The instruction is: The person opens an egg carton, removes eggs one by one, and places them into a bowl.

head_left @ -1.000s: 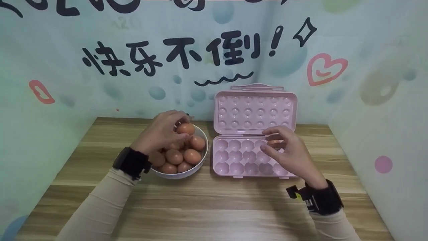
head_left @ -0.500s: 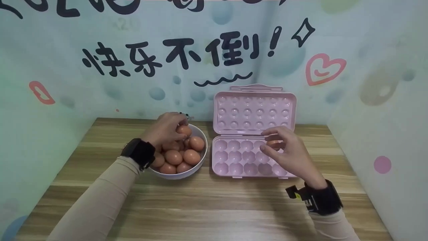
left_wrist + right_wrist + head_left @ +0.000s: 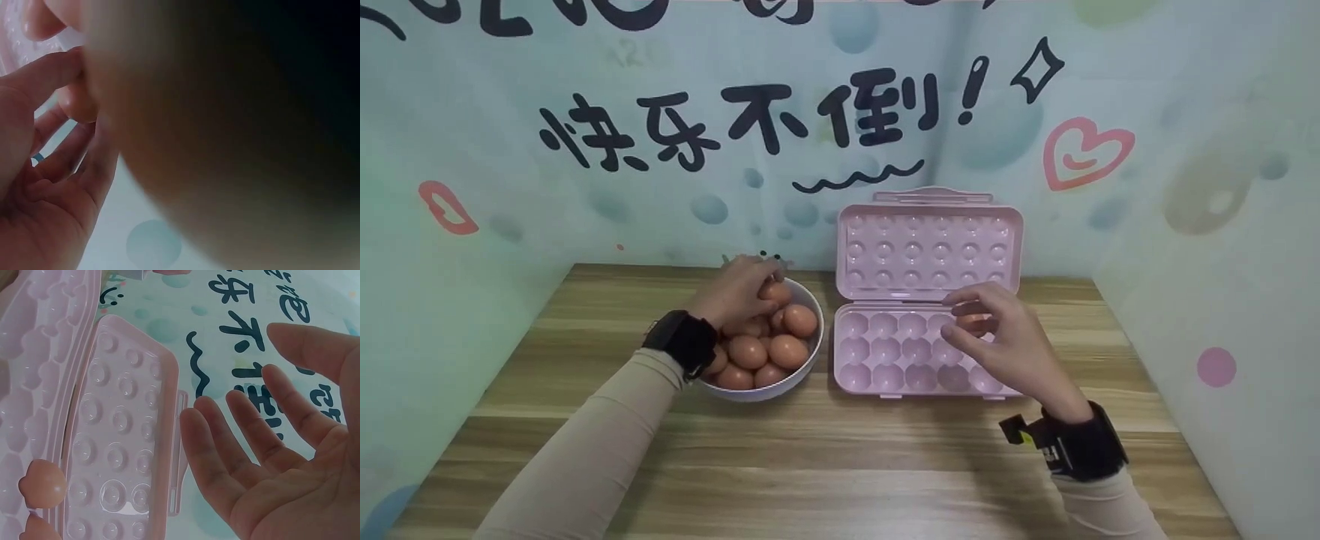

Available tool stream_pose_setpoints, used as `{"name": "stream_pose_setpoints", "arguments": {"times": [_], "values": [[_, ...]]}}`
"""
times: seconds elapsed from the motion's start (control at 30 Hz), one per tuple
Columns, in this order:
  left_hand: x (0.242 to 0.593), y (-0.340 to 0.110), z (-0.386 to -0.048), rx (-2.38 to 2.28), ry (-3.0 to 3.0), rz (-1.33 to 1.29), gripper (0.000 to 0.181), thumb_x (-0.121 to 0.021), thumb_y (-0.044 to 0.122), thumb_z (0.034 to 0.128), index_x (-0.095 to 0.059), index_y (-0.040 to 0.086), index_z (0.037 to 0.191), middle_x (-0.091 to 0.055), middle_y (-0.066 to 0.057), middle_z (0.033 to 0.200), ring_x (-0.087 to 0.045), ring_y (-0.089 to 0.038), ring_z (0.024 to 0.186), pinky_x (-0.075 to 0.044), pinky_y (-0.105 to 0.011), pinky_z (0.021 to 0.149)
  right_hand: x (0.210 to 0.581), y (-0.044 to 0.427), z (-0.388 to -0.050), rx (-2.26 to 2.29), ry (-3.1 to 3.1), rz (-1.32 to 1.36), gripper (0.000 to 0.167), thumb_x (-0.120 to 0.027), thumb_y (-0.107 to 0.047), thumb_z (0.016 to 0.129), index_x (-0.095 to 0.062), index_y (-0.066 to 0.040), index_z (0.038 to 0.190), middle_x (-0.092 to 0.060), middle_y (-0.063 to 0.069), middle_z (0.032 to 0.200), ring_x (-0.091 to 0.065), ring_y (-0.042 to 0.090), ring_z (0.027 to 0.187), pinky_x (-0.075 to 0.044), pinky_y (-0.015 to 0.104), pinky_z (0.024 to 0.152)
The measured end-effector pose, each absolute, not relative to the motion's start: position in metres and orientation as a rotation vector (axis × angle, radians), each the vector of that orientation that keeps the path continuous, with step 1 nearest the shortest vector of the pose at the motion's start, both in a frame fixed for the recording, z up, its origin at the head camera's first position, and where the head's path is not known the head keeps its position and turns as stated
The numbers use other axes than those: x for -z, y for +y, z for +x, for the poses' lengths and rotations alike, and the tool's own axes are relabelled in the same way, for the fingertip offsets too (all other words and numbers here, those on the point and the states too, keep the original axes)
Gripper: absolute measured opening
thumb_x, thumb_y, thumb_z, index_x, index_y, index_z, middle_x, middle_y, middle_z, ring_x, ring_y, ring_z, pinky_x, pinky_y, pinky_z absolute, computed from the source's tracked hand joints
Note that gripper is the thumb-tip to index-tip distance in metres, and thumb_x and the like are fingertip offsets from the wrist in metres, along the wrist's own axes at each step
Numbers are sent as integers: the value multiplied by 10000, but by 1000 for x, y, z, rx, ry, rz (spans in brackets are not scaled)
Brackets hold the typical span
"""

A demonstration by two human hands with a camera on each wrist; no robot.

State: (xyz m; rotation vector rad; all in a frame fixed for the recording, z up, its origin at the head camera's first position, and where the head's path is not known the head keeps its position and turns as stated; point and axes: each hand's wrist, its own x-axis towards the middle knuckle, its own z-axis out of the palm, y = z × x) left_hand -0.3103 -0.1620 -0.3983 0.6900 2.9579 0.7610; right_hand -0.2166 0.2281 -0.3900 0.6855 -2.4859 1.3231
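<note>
In the head view my left hand [image 3: 739, 292] reaches over the far side of a white bowl [image 3: 765, 394] heaped with brown eggs [image 3: 748, 352]. Its thumb and fingers hold an egg [image 3: 775, 293] at the top of the heap; the left wrist view shows this egg [image 3: 77, 103] between them. My right hand [image 3: 1011, 349] hovers above the lower half of a pink egg box [image 3: 864, 390], fingers relaxed and spread. Nothing lies in its grasp in the right wrist view, where two eggs [image 3: 43, 484] sit in the box's cups. The hand partly hides those cups in the head view.
The egg box's lid [image 3: 930, 251] stands raised at the back, against a printed backdrop [image 3: 720, 67]. Bowl and box stand side by side on a wooden table [image 3: 825, 465]. A large blurred shape [image 3: 185, 124] blocks much of the left wrist view.
My left hand has shifted slightly right, and its fingers and thumb have drawn in around the egg on top of the heap. The right hand has barely moved.
</note>
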Motion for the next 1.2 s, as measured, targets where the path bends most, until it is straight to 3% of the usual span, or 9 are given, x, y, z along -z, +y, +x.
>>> {"name": "stream_pose_setpoints", "arguments": {"times": [0.13, 0.27, 0.37, 0.5, 0.7, 0.83, 0.97, 1.07, 1.2], "values": [[399, -160, -309, -736, 2961, 694, 450, -752, 0, 945, -656, 47, 1382, -683, -138, 1271, -575, -312, 1167, -466, -492, 1046, 391, 228, -216, -1339, -2473, 691, 320, -821, -15, 910, -716, -34, 1212, -700, 73, 1163, -737, 232, 1010, -614, 267, 854], [398, -159, -306, -726, 2965, 729, 484, -719, -17, 957, -643, 44, 1432, -676, -133, 1390, -586, -321, 1239, -439, -496, 1108, 393, 228, -216, -1359, -2464, 699, 316, -815, -13, 914, -719, -49, 1213, -698, 73, 1164, -736, 244, 1020, -612, 262, 856], [394, -159, -302, -712, 2942, 701, 416, -710, -9, 966, -681, 49, 1377, -666, -137, 1415, -578, -340, 1290, -448, -506, 1117, 393, 229, -216, -1352, -2465, 702, 312, -814, -7, 913, -717, -44, 1206, -702, 72, 1163, -739, 281, 1029, -611, 261, 854], [388, -160, -297, -676, 2929, 693, 476, -704, 3, 962, -660, 80, 1430, -638, -118, 1467, -560, -350, 1342, -446, -503, 1145, 391, 229, -217, -1350, -2467, 697, 305, -815, -13, 915, -715, -38, 1202, -703, 72, 1166, -738, 321, 1045, -610, 252, 855], [374, -160, -281, -634, 2957, 712, 474, -695, 121, 992, -634, 72, 1460, -581, -134, 1509, -481, -349, 1389, -386, -538, 1199, 389, 236, -223, -1339, -2493, 713, 303, -801, 3, 921, -705, -35, 1206, -688, 88, 1172, -728, 255, 1069, -618, 261, 876], [366, -156, -266, -636, 2987, 700, 501, -696, 202, 1018, -602, 123, 1504, -522, -128, 1567, -409, -338, 1484, -342, -554, 1236, 387, 245, -234, -1173, -2539, 772, 327, -804, 5, 913, -702, -36, 1221, -689, 98, 1189, -725, 272, 1068, -636, 349, 874], [364, -150, -250, -666, 3016, 749, 459, -709, 232, 1025, -633, 152, 1470, -515, -127, 1570, -401, -330, 1496, -300, -565, 1261, 387, 258, -250, -900, -2623, 821, 349, -823, -108, 926, -700, -70, 1251, -689, 98, 1235, -697, 317, 1099, -610, 480, 937], [364, -143, -241, -695, 3037, 836, 389, -710, 217, 1021, -678, 149, 1402, -547, -131, 1540, -427, -336, 1492, -308, -551, 1261, 389, 265, -262, -743, -2671, 849, 388, -849, -165, 910, -705, -74, 1258, -690, 124, 1253, -664, 360, 1118, -556, 540, 971], [366, -133, -231, -717, 3079, 983, 369, -716, 143, 983, -702, 128, 1352, -627, -117, 1438, -473, -336, 1477, -372, -497, 1235, 395, 270, -278, -627, -2714, 911, 412, -860, -117, 878, -705, -49, 1253, -679, 172, 1245, -642, 400, 1152, -521, 561, 1001]]}}
